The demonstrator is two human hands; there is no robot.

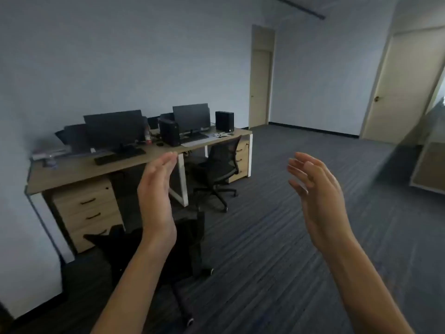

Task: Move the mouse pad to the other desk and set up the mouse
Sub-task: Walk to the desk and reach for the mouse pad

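I stand a few steps from a long wooden desk (79, 168) against the left wall. A pale grey mouse pad (204, 140) lies on its far half, under the right monitor (191, 118). A small dark mouse (159, 144) sits near the desk's middle. My left hand (156, 201) and my right hand (315, 198) are raised in front of me, palms facing each other, fingers straight and apart. Both hands hold nothing and are well short of the desk.
The left monitor (114, 128) stands behind a black keyboard (119, 155). Two black computer towers (169, 133) (224, 121) stand on the desk. One office chair (216, 169) is tucked at the far half, another (183, 237) stands just below my hands. Drawer units (89, 213) sit under the desk. Dark carpet stretches right toward two doors (261, 78).
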